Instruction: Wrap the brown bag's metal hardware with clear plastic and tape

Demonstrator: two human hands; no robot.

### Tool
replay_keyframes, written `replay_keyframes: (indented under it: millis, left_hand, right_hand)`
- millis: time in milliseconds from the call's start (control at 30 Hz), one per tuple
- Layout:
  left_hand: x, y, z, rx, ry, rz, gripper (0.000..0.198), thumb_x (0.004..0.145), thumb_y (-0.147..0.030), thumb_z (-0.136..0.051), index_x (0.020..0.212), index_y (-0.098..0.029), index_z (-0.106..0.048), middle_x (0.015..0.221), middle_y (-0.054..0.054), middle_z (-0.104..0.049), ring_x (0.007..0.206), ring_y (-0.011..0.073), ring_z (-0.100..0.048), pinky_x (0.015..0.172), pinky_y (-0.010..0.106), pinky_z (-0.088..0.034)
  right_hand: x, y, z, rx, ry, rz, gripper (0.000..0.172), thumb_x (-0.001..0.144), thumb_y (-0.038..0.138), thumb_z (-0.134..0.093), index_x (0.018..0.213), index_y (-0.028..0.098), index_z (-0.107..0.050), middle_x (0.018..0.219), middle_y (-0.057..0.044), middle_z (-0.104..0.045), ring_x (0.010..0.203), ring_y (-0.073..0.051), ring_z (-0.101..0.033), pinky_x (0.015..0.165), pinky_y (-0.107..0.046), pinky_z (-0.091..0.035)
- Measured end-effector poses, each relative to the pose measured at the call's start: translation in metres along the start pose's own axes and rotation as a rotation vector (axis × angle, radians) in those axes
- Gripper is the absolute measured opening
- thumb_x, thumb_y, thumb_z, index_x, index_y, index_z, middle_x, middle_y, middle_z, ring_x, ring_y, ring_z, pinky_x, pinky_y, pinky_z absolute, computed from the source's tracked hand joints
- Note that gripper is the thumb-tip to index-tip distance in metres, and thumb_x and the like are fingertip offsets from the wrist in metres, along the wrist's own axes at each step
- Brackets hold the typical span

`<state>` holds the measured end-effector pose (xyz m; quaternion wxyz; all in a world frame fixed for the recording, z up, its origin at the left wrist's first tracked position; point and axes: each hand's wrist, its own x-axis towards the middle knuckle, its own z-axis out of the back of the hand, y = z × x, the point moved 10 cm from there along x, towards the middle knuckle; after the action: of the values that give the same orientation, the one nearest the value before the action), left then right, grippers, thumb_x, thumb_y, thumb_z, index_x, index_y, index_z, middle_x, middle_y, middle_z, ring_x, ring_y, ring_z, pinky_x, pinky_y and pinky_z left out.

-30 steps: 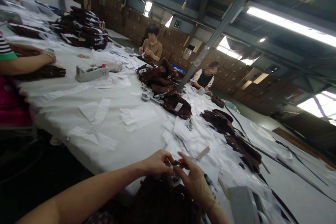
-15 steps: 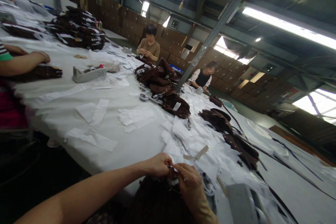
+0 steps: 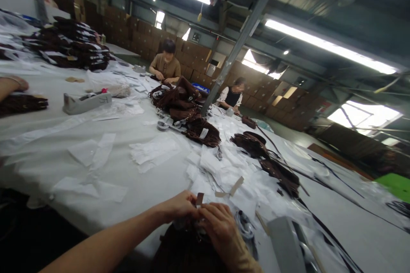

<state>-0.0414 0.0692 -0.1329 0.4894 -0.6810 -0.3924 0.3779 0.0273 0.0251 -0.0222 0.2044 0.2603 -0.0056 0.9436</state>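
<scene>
My left hand [image 3: 182,205] is closed in a pinch at the table's near edge. My right hand [image 3: 218,224] is closed against it, fingers bent over the same spot. Between them a short brown strip [image 3: 200,198] sticks up, with a bit of white at its base. Under both hands lies a dark brown bag [image 3: 179,249], its lower part lost in shadow. The fingertips partly hide what is pinched. A roll of clear tape [image 3: 245,225] rests just right of my right hand.
A grey tape dispenser [image 3: 285,239] stands at the near right, another dispenser [image 3: 86,102] at the left. White paper scraps [image 3: 214,162] cover the middle. Brown bags [image 3: 179,102] are heaped by a slanted post [image 3: 224,72]. Two co-workers [image 3: 166,64] sit opposite; another person's arm [image 3: 13,85] reaches in left.
The view has turned to the right, so the table's contents sit further left. The brown strip now stands up between my fingers. My hands stay together over the bag.
</scene>
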Motion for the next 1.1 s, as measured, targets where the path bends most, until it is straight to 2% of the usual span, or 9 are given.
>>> replay_keyframes:
  millis: [133,333,467,533,633,733,867,967,1100]
  left_hand:
    - [-0.001,-0.002,-0.010,-0.014,0.082,0.017,0.014,0.052,-0.018,-0.060,0.064,-0.012,-0.064,0.052,-0.002,-0.054,0.041,0.0082,-0.042,0.041,0.020,-0.028]
    - [0.000,0.005,-0.006,-0.126,0.091,0.046,0.014,0.051,-0.014,-0.065,0.064,-0.011,-0.066,0.053,0.000,-0.058,0.041,0.0083,-0.044,0.040,0.019,-0.031]
    - [0.000,0.011,-0.003,-0.292,0.073,0.113,0.022,0.060,-0.029,-0.068,0.069,-0.010,-0.065,0.059,0.003,-0.060,0.045,0.0107,-0.050,0.043,0.021,-0.040]
    - [0.001,0.012,0.002,-0.279,0.015,0.118,0.030,0.064,-0.039,-0.068,0.071,-0.011,-0.063,0.057,0.001,-0.057,0.043,0.0108,-0.049,0.040,0.021,-0.039]
    - [0.001,0.013,0.010,-0.188,-0.102,0.082,0.033,0.063,-0.044,-0.069,0.067,-0.012,-0.061,0.050,-0.002,-0.051,0.037,0.0093,-0.042,0.035,0.020,-0.033]
    - [0.001,0.013,0.008,-0.140,-0.147,0.048,0.033,0.066,-0.045,-0.066,0.064,-0.012,-0.062,0.048,-0.001,-0.053,0.036,0.0089,-0.041,0.035,0.020,-0.029]
    - [0.001,0.014,0.006,-0.106,-0.191,0.032,0.036,0.068,-0.048,-0.064,0.064,-0.012,-0.063,0.049,0.000,-0.055,0.036,0.0085,-0.041,0.036,0.020,-0.025]
    - [0.001,0.014,0.006,-0.088,-0.226,0.048,0.040,0.067,-0.052,-0.065,0.064,-0.012,-0.063,0.047,0.000,-0.054,0.035,0.0077,-0.039,0.036,0.020,-0.023]
    - [-0.002,0.013,0.009,-0.111,-0.234,0.069,0.041,0.067,-0.052,-0.064,0.063,-0.012,-0.062,0.046,-0.001,-0.050,0.036,0.0075,-0.038,0.037,0.020,-0.023]
  right_hand:
    - [0.002,0.001,-0.009,0.040,0.047,-0.024,0.013,0.088,0.028,-0.060,0.098,0.021,-0.065,0.094,-0.004,-0.070,0.087,-0.019,-0.063,0.076,-0.033,-0.049]
    - [0.003,-0.009,-0.015,0.199,0.084,-0.130,0.011,0.085,0.019,-0.063,0.095,0.023,-0.063,0.100,-0.002,-0.070,0.093,-0.018,-0.062,0.080,-0.031,-0.045]
    - [0.008,-0.012,-0.015,0.215,0.137,-0.162,0.020,0.079,0.012,-0.066,0.096,0.023,-0.062,0.095,-0.001,-0.069,0.090,-0.019,-0.059,0.081,-0.032,-0.042]
    - [0.009,-0.015,-0.019,0.221,0.178,-0.211,0.031,0.076,0.008,-0.066,0.103,0.021,-0.060,0.096,-0.003,-0.067,0.091,-0.021,-0.057,0.082,-0.033,-0.042]
    - [0.009,-0.017,-0.028,0.230,0.258,-0.277,0.049,0.071,0.002,-0.062,0.117,0.018,-0.055,0.104,-0.007,-0.064,0.097,-0.023,-0.053,0.087,-0.035,-0.042]
    - [0.009,-0.013,-0.035,0.216,0.345,-0.277,0.050,0.070,0.002,-0.058,0.118,0.016,-0.055,0.110,-0.009,-0.062,0.100,-0.025,-0.050,0.090,-0.038,-0.040]
    - [0.013,-0.008,-0.036,0.199,0.419,-0.249,0.044,0.073,0.006,-0.059,0.115,0.017,-0.057,0.105,-0.008,-0.064,0.097,-0.025,-0.051,0.089,-0.038,-0.041]
    - [0.013,-0.014,-0.036,0.206,0.388,-0.276,0.041,0.072,0.008,-0.066,0.112,0.018,-0.059,0.101,-0.007,-0.065,0.095,-0.024,-0.053,0.087,-0.035,-0.042]
    - [0.005,-0.030,-0.032,0.217,0.185,-0.366,0.031,0.070,0.012,-0.075,0.098,0.020,-0.064,0.092,-0.003,-0.066,0.090,-0.020,-0.055,0.083,-0.031,-0.042]
